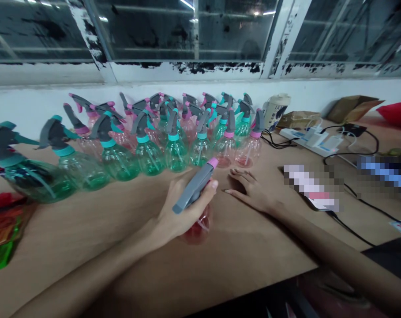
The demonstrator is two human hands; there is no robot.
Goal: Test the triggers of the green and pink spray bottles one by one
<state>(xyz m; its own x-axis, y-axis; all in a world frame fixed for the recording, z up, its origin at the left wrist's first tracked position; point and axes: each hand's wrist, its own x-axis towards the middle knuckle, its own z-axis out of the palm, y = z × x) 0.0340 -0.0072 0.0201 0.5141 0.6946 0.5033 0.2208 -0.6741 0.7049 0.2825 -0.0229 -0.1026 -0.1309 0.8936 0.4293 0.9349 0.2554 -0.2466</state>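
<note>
My left hand (178,212) is wrapped around the neck of a pink spray bottle (198,229) with a grey head and pink nozzle. Its clear pink body stands upright on the table, partly hidden by the hand. My right hand (253,187) lies on the tabletop to the right, fingers stretched out and holding nothing. Just beyond its fingertips is a pink spray bottle (249,152) at the right end of the front row. Green spray bottles (177,154) fill most of that row, with pink and green ones packed behind.
A power strip (308,140) with plugged-in chargers and black cables lies at right. Near it are a phone (309,187), a printed cup (276,112) and a brown paper bag (352,110). Red and green packets (5,234) lie at the left edge. Windows stand behind the table.
</note>
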